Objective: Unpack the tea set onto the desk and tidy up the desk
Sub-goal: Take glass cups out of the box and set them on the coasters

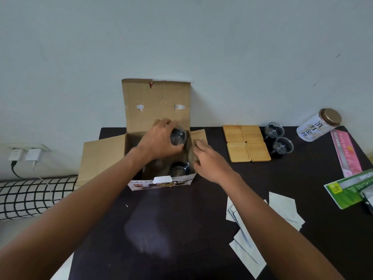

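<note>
Glass cup (178,136) sat over the open box (161,183), our left hand (159,141) curled round it; our right hand (210,164), fingers straight, steadied the box's side. Best lifted straight up, clear of the flaps, then set beside the cups (279,139).

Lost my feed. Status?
Left hand grips glass cup over box. Right hand on box edge. Another cup inside. Nothing blocking.

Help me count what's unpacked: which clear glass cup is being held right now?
The clear glass cup above the open cardboard box, gripped by the left hand. The other two glass cups stand untouched beside the wooden coasters.
</note>
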